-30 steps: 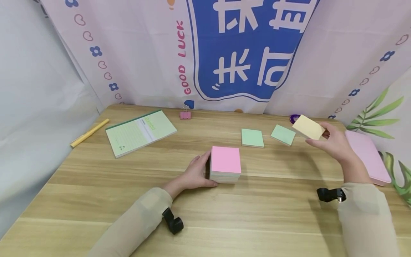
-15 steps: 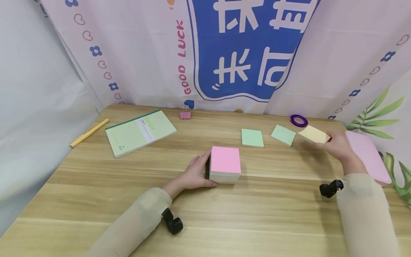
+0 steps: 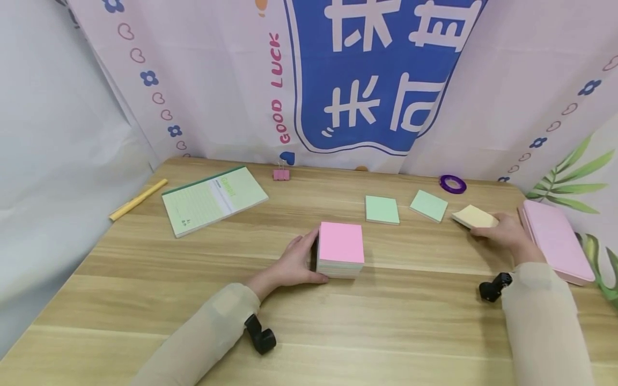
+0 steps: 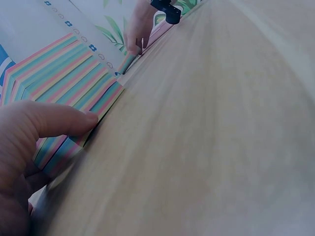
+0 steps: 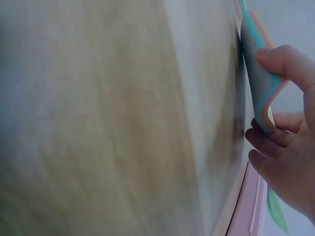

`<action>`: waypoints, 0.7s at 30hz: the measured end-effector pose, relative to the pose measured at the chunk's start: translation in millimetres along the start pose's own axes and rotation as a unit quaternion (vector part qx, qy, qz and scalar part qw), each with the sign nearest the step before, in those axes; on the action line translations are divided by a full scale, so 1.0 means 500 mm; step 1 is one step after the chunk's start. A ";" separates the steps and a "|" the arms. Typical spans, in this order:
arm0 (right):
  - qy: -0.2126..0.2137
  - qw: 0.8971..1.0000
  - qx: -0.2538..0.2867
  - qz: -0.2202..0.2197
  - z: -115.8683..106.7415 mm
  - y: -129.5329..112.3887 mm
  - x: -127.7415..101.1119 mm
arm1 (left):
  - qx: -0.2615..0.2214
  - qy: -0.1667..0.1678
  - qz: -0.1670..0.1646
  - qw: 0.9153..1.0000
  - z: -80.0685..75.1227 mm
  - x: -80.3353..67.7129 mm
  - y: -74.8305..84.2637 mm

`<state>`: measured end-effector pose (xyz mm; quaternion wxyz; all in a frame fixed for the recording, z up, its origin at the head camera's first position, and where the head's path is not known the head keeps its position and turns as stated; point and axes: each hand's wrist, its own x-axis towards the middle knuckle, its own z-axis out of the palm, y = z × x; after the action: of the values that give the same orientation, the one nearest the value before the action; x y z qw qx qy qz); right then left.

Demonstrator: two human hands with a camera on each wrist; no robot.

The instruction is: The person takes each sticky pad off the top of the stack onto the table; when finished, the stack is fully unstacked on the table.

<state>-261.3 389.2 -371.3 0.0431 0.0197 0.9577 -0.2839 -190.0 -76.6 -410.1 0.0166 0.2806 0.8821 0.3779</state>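
At the middle of the table stands a tall square stack of sticky notes [image 3: 341,242], pink on top, with striped pastel sides in the left wrist view. My left hand [image 3: 294,262] holds it from the left, thumb at the front corner and fingers along the left side. Farther right, my right hand [image 3: 507,236] pinches a sticky note pad [image 3: 475,216] with a pale yellow top, low over the table. In the right wrist view this pad [image 5: 259,73] bends between thumb and fingers, showing coloured layers. Two green-topped sticky note pads [image 3: 382,209] lie just left of it.
A purple tape roll [image 3: 453,184] and a pink binder clip [image 3: 281,174] lie near the back edge. A green notebook [image 3: 215,201] and a yellow stick [image 3: 139,200] are at the left. A pink case [image 3: 557,238] borders the right hand.
My right hand has lowered the yellow-topped pad toward the table and slightly nearer me, uncovering the purple tape roll. The left hand has stayed at the stack.
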 end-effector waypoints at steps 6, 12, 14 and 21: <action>0.001 1.000 0.000 -0.019 0.006 0.009 0.001 | -0.005 0.001 0.001 1.000 -0.001 -0.001 -0.001; -0.024 1.000 0.014 0.006 0.010 0.014 0.002 | 0.004 0.000 0.004 1.000 -0.002 -0.001 0.001; -0.040 0.999 0.008 0.013 0.008 0.013 0.001 | 0.006 -0.002 0.003 1.000 -0.002 -0.001 0.001; -0.058 0.997 0.026 0.043 0.002 -0.006 -0.005 | -0.001 -0.001 0.000 1.000 -0.001 -0.001 0.004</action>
<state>-259.0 386.3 -370.3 0.1104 0.0455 0.9442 -0.3070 -188.9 -76.3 -408.4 0.0174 0.2807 0.8818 0.3786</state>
